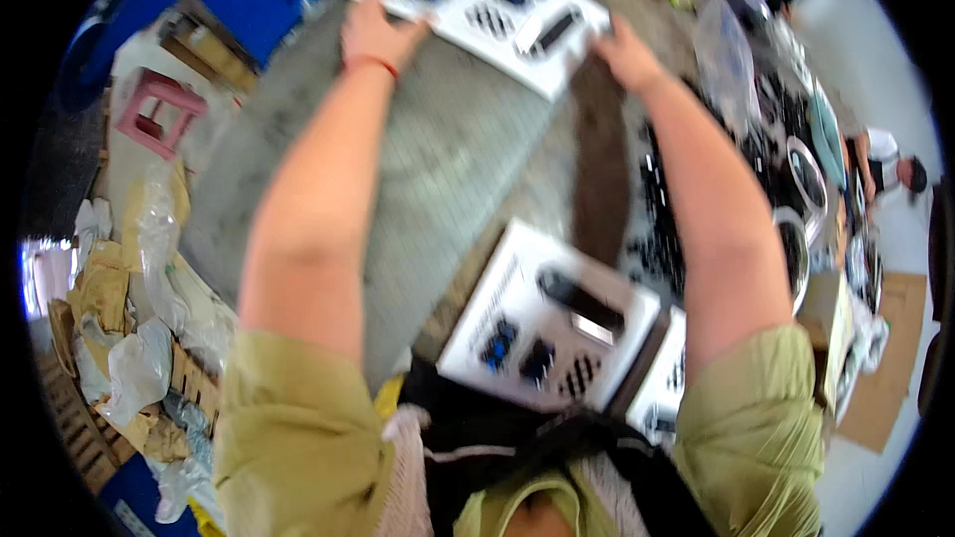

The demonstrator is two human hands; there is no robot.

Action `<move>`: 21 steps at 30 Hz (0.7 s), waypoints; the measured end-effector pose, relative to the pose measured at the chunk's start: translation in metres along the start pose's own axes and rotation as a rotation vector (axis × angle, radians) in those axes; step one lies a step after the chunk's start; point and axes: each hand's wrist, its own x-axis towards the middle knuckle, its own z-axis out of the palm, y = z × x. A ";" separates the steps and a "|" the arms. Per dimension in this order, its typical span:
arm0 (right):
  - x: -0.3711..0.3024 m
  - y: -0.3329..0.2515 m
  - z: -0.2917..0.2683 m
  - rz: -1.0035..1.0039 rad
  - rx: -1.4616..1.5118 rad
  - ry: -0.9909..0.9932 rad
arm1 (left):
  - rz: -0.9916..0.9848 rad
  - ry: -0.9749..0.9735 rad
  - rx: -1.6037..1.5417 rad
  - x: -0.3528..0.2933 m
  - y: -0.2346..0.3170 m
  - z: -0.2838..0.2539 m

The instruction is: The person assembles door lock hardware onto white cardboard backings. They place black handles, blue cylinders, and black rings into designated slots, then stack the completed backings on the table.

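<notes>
With both arms stretched forward, I grip a white tray (pixel 537 73) at the far side of a grey table top (pixel 448 169). Black and blue parts sit in the tray's cutouts, along with long dark pieces; blur hides their exact kind. My left hand (pixel 380 38), with a red band at the wrist, is closed on the tray's near left edge. At its right end, my right hand (pixel 627 57) is closed on the edge. A similar white tray (pixel 517 264) of parts lies close to my body, with a third white tray (pixel 649 400) partly visible beside it.
Left of the table are a pink stool (pixel 162 111), a cardboard box (pixel 209 52) and crumpled plastic bags (pixel 139 368). Many black parts (pixel 652 209) and oval-framed pieces (pixel 806 177) lie at right. Two other people (pixel 883 164) are farther right.
</notes>
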 end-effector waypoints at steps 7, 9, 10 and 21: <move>-0.165 -0.061 -0.096 -0.133 -0.037 -0.318 | -0.068 -0.542 -0.509 -0.103 0.085 -0.169; -0.214 -0.069 -0.095 -0.095 -0.030 -0.477 | -0.283 -0.789 -0.581 -0.173 0.111 -0.221; -0.235 -0.071 -0.094 -0.044 0.022 -0.555 | -0.379 -0.960 -0.591 -0.201 0.111 -0.239; -0.322 -0.061 -0.065 0.083 -0.119 -0.423 | -0.275 -0.664 -0.178 -0.327 0.138 -0.232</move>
